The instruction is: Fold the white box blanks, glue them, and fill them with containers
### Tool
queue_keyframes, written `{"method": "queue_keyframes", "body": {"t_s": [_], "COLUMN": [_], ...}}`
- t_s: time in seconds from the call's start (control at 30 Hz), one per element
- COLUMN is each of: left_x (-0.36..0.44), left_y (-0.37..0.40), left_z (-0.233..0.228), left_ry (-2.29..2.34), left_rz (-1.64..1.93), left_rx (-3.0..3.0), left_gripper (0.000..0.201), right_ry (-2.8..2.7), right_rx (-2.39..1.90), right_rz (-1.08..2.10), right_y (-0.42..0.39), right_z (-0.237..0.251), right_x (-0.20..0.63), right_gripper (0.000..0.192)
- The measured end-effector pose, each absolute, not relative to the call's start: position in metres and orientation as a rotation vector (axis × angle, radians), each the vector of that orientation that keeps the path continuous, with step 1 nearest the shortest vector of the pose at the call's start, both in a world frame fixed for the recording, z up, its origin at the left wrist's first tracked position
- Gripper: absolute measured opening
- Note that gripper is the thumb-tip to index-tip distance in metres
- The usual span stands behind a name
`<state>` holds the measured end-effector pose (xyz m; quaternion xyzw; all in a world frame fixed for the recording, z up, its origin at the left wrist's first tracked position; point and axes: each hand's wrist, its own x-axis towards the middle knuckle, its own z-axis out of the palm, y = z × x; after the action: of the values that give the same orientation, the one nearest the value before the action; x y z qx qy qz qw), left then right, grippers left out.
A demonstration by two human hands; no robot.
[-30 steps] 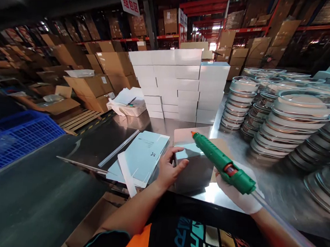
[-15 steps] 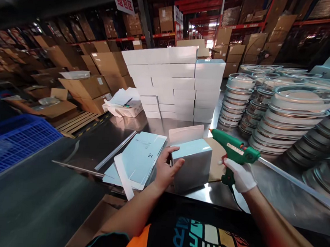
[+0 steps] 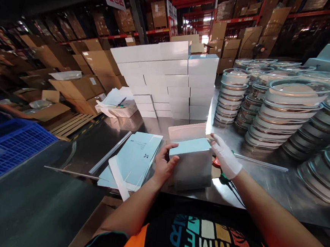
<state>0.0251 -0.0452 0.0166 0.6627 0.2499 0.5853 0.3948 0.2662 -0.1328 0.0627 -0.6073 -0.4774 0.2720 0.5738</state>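
Observation:
A small cardboard box (image 3: 194,167) stands on the steel table before me, its top pale blue and its near side grey-white. An upright flap (image 3: 187,132) rises behind it. My left hand (image 3: 163,165) is bare and grips the box's left corner, thumb on the near side and fingers over the edge. My right hand (image 3: 226,157), in a white glove, reaches to the upper right corner with its fingers stretched out. Under the glove lies the green glue gun (image 3: 224,178), mostly hidden, with its clear glue stick (image 3: 261,162) pointing right.
Flat pale-blue box blanks (image 3: 135,157) and a white strip (image 3: 119,179) lie at left. White boxes (image 3: 162,79) form a wall behind, beside a basket (image 3: 126,111) of papers. Stacked lidded glass dishes (image 3: 282,121) stand at right. A blue crate (image 3: 17,146) is far left.
My right hand has let go of the glue gun, which now lies on the table, and has moved left to the box's corner. My left hand stays on the box.

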Motion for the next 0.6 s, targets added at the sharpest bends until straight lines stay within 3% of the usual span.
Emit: {"method": "queue_keyframes", "body": {"t_s": [0.17, 0.33, 0.5, 0.6], "left_x": [0.029, 0.032, 0.022, 0.014], "left_y": [-0.040, -0.035, -0.025, -0.021], "left_z": [0.008, 0.005, 0.019, 0.028], "left_ry": [0.504, 0.356, 0.063, -0.068], "left_rz": [1.483, 1.630, 1.533, 1.431], "left_rx": [1.740, 1.625, 1.940, 2.073], "left_gripper": [0.061, 0.053, 0.030, 0.026], "right_ry": [-1.259, -1.510, -1.711, -1.788], "right_rx": [-1.395, -1.177, -1.002, -0.982], "right_rz": [0.729, 0.580, 0.491, 0.495], "right_y": [-0.122, -0.126, -0.138, -0.140], "right_z": [0.075, 0.051, 0.048, 0.057], "right_x": [0.244, 0.265, 0.266, 0.262], "right_gripper": [0.042, 0.064, 0.022, 0.026]}}
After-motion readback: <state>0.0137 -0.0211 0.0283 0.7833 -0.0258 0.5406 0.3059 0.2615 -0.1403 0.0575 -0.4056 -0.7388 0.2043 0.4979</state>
